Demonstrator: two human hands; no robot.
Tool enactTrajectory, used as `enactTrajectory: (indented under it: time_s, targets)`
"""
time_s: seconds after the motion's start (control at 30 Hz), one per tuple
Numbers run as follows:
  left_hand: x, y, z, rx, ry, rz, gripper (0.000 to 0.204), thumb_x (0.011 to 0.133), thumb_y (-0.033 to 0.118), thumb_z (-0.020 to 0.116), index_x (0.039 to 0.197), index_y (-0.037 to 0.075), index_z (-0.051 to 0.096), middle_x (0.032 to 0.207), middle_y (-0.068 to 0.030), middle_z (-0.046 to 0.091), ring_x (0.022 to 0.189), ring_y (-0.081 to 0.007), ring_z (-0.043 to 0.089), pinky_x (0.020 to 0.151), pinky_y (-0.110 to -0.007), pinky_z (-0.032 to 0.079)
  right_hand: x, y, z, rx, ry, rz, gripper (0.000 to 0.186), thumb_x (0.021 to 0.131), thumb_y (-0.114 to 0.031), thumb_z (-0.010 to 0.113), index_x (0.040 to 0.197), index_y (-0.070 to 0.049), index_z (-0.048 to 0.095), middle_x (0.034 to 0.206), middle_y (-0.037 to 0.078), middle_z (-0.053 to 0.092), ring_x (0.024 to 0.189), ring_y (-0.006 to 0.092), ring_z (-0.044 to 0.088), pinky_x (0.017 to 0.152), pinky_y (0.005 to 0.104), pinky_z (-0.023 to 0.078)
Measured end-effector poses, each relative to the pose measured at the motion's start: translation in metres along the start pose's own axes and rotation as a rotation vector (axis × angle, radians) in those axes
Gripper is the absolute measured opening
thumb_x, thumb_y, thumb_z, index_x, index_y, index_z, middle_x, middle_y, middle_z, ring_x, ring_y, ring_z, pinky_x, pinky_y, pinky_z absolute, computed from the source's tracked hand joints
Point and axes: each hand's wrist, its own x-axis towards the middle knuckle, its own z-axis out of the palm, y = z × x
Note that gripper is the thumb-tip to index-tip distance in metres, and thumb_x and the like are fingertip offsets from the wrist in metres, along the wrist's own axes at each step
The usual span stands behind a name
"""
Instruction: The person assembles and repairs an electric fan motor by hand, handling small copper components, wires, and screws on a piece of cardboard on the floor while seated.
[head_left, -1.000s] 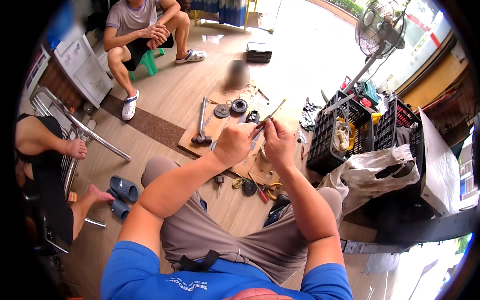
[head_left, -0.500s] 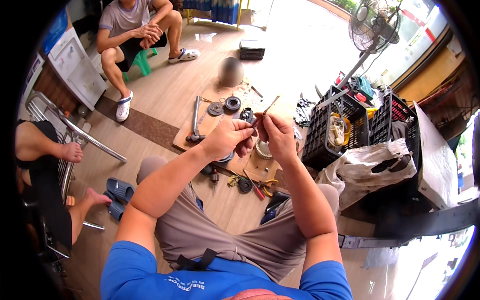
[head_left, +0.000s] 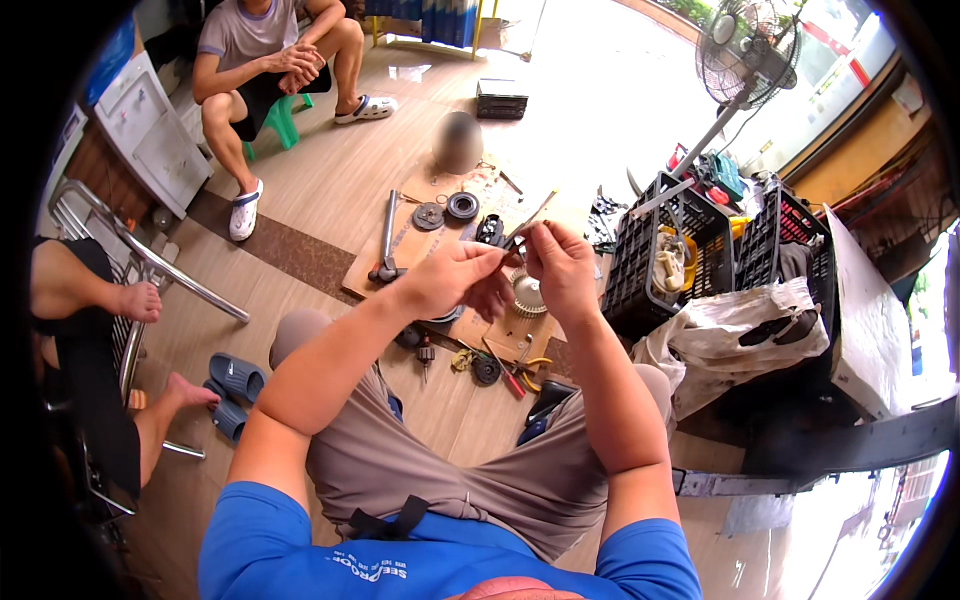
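Note:
My left hand [head_left: 450, 280] and my right hand [head_left: 563, 262] meet above a cardboard sheet [head_left: 357, 280], both closed in a pinch. Between their fingertips is a thin, dark wire-like piece [head_left: 516, 240], too small to identify exactly. A slim stick with a pale yellowish tip [head_left: 546, 203] points up and away from the right fingertips. Just below the hands lies a pale finned wheel [head_left: 527, 296], partly covered by them. Farther off on the cardboard are a hammer [head_left: 391, 235], a grey disc [head_left: 428, 216] and a black ring [head_left: 462, 206].
Pliers [head_left: 512, 381] and a small black wheel [head_left: 486, 371] lie near my knees. Black crates [head_left: 640, 265] of parts and a standing fan [head_left: 745, 60] are on the right. One person sits on a green stool [head_left: 282, 124]; another's bare feet show left, near blue slippers [head_left: 238, 378].
My hands have shifted slightly, and the left fingers now spread lower over the finned wheel, which shows more. The dark piece between the fingertips appears more stretched out.

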Motion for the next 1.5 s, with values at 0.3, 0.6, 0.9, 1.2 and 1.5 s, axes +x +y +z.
enactTrajectory:
  time_s: [0.3, 0.6, 0.9, 1.2, 1.5]
  targets:
    - [0.006, -0.009, 0.008, 0.146, 0.204, -0.023, 0.017, 0.098, 0.014, 0.056, 0.096, 0.0, 0.064, 0.077, -0.0063, 0.068, 0.061, -0.0134, 0.064, 0.056, -0.026, 0.052, 0.005, 0.014, 0.004, -0.157, 0.105, -0.016, 0.025, 0.101, -0.02, 0.053, 0.097, 0.0, 0.067, 0.062, -0.003, 0.052, 0.049, 0.004, 0.038, 0.045, 0.0199, 0.03]
    - [0.013, -0.031, 0.014, 1.247, 0.522, 0.512, 0.014, 0.09, 0.012, 0.057, 0.081, 0.002, 0.059, 0.072, -0.0188, 0.064, 0.066, -0.036, 0.064, 0.059, -0.043, 0.052, 0.004, 0.016, 0.002, -0.087, 0.112, 0.159, 0.023, 0.101, -0.02, 0.053, 0.094, -0.002, 0.066, 0.063, -0.004, 0.052, 0.05, 0.0033, 0.04, 0.045, 0.0193, 0.03]
    - [0.003, -0.02, 0.013, 0.134, 0.191, -0.004, 0.022, 0.099, 0.016, 0.055, 0.099, -0.004, 0.064, 0.074, -0.0042, 0.066, 0.062, -0.0088, 0.061, 0.056, -0.025, 0.05, -0.004, 0.013, 0.013, -0.339, 0.146, -0.078, 0.02, 0.099, -0.011, 0.054, 0.085, 0.002, 0.06, 0.07, 0.001, 0.059, 0.062, 0.0065, 0.051, 0.056, 0.0246, 0.045]
    - [0.008, -0.012, 0.009, 0.278, 0.263, -0.051, 0.02, 0.099, 0.013, 0.053, 0.089, -0.001, 0.065, 0.066, -0.0011, 0.06, 0.056, -0.0068, 0.056, 0.051, -0.023, 0.045, -0.002, 0.017, 0.008, -0.103, 0.047, 0.034, 0.016, 0.099, -0.012, 0.056, 0.091, 0.001, 0.062, 0.075, -0.002, 0.059, 0.065, 0.0038, 0.05, 0.057, 0.0205, 0.041]
    - [0.013, -0.033, 0.011, 0.921, 0.469, 0.399, 0.018, 0.091, 0.018, 0.062, 0.093, 0.001, 0.067, 0.073, -0.019, 0.063, 0.061, -0.0265, 0.062, 0.058, -0.036, 0.049, 0.001, 0.028, 0.013, -0.161, 0.133, -0.066, 0.018, 0.099, -0.011, 0.055, 0.089, 0.002, 0.063, 0.076, -0.002, 0.059, 0.068, 0.0043, 0.05, 0.059, 0.0206, 0.042]
